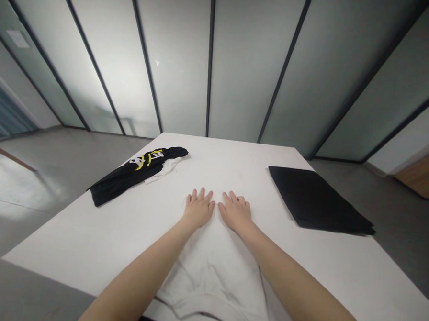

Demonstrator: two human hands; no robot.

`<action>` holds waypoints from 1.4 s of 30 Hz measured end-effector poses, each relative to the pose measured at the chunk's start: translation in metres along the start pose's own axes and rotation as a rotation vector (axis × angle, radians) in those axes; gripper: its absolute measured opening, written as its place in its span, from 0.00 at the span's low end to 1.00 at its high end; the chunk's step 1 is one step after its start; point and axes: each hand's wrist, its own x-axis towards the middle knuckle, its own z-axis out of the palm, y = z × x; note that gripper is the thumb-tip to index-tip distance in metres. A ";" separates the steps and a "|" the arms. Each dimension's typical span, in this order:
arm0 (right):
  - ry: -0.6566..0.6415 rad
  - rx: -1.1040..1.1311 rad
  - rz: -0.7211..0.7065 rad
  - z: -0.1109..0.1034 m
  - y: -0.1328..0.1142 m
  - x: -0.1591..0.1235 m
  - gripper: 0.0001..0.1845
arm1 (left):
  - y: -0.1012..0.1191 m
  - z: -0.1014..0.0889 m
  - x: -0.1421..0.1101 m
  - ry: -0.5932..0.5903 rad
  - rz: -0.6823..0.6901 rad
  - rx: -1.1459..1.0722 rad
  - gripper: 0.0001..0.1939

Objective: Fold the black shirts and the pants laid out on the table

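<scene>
A white garment [217, 275] lies on the table, with a broad curved band along its near edge; I cannot tell its exact kind. My left hand [199, 208] rests palm down at the garment's far end, fingers stretched out and spread. Beside it, a small gap apart, my right hand [235, 211] also lies palm down with its fingers spread. Neither hand grips anything. Soft creases run through the cloth between my forearms, and the forearms hide parts of its sides.
On the white table [232, 161], a black garment with yellow and white print [127, 176] lies at the left edge, some white cloth [165, 170] beside it. A flat black folded item [316, 202] lies at the right. Frosted panels [255, 62] stand behind.
</scene>
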 end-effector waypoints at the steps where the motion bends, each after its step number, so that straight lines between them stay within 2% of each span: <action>1: -0.003 -0.002 0.009 0.001 0.005 0.002 0.33 | -0.004 0.000 0.002 0.001 -0.020 0.005 0.31; 6: -0.049 0.003 0.076 0.010 0.032 0.002 0.36 | -0.025 -0.009 0.005 -0.053 -0.126 0.033 0.33; 10: -0.061 0.009 0.074 0.015 0.047 0.002 0.37 | -0.033 -0.012 0.007 -0.064 -0.187 0.059 0.34; 19: -0.039 0.020 0.103 0.018 0.047 0.003 0.39 | -0.034 -0.009 0.008 -0.005 -0.297 0.043 0.37; 28: -0.025 0.002 0.199 0.020 0.062 0.012 0.40 | -0.040 -0.006 0.010 0.015 -0.297 0.040 0.35; 32: -0.007 -0.017 0.201 0.020 0.066 0.013 0.39 | -0.044 -0.010 0.010 0.066 -0.273 0.022 0.31; 42: 0.141 0.079 0.228 0.015 0.082 0.020 0.28 | -0.061 -0.016 0.017 0.133 -0.256 -0.066 0.21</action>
